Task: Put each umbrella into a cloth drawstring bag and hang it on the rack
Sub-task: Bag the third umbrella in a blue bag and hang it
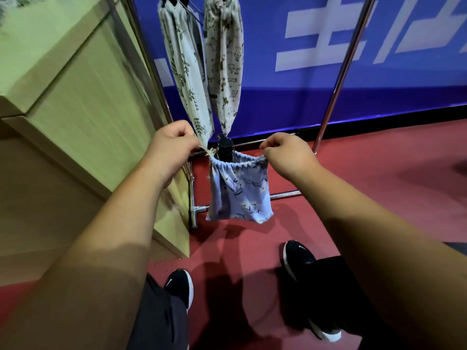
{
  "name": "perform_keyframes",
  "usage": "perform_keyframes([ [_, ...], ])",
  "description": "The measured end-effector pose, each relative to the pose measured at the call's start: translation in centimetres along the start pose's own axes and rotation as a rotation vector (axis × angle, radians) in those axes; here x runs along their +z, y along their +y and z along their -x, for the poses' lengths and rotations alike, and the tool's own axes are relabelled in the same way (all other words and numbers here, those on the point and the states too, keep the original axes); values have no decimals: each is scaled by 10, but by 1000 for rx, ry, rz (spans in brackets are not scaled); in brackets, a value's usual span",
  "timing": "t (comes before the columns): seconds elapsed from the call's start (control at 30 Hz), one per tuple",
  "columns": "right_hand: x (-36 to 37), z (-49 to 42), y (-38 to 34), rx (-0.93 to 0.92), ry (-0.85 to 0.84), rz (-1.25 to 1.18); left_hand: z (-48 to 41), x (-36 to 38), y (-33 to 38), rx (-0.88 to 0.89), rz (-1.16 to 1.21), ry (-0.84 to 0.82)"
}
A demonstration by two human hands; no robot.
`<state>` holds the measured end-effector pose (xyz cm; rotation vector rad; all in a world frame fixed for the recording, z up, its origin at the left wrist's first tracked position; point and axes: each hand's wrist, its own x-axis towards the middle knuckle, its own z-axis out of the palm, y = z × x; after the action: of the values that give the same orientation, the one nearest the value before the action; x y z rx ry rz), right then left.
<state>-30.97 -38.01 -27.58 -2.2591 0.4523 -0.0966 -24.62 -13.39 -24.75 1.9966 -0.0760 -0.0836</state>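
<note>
A light blue drawstring bag [240, 195] with a dark leaf print hangs in mid-air between my hands, over the red floor. A black umbrella handle [225, 147] sticks up out of its gathered mouth. My left hand [169, 150] pinches the cord at the bag's left side. My right hand [285, 152] pinches the cord at the right side. Behind, two filled cloth bags hang from the metal rack [338, 79]: a leaf-print bag [184, 72] on the left and an animal-print bag [225, 64] beside it.
A pale wooden cabinet [75, 122] stands close on the left, against the rack's left post. A blue banner wall [303, 59] runs behind the rack. The rack's lower bars [285, 195] cross just behind the bag. My two black shoes are on the red floor below.
</note>
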Motion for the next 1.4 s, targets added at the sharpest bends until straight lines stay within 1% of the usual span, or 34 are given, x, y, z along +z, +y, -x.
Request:
perform_keyframes([
  [0.03,0,-1,0,-3,14,-21,1,0,-1,96,-89,45],
  [0.1,1,-2,0,-18,28,-69,3,2,-2,322,-312,194],
  [0.13,1,-2,-1,-24,30,-104,4,3,0,410,-340,250],
  [0.17,2,-2,-2,-28,32,-148,7,5,2,438,-302,281],
  [0.2,2,-3,-4,-28,33,-203,7,7,3,424,-217,294],
  [0.27,1,-4,-6,9,17,-361,6,12,4,314,-41,284],
  [0.37,1,-1,-12,140,-115,-742,0,14,3,127,197,225],
  [0.43,1,-1,-17,170,-197,-951,-5,13,-1,73,230,198],
  [0.47,0,-2,-20,176,-216,-984,-8,14,-5,57,213,173],
  [0.5,-2,-2,-22,172,-225,-957,-9,14,-8,32,200,130],
  [0.57,-6,-1,-23,137,-216,-815,-8,16,-10,-52,210,34],
  [0.6,-7,-1,-22,113,-214,-807,-7,16,-9,-90,228,-4],
  [0.73,-4,3,-17,114,-309,-1097,4,19,6,-162,386,-120],
  [0.83,-3,2,-19,127,-301,-1175,8,21,14,-169,452,-210],
  [0.9,-2,2,-19,144,-289,-1212,11,22,18,-155,433,-257],
  [0.97,0,3,-20,173,-266,-1227,13,23,19,-145,339,-272],
  [1.03,1,4,-22,217,-232,-1203,12,26,16,-161,226,-248],
  [1.13,3,4,-26,282,-218,-1102,9,27,10,-251,44,-213],
  [1.23,4,3,-27,284,-203,-976,9,26,3,-343,-75,-217],
  [1.3,5,2,-26,259,-196,-900,11,27,2,-367,-121,-197],
  [1.4,4,3,-26,238,-200,-903,10,36,11,-414,-56,-197],
])
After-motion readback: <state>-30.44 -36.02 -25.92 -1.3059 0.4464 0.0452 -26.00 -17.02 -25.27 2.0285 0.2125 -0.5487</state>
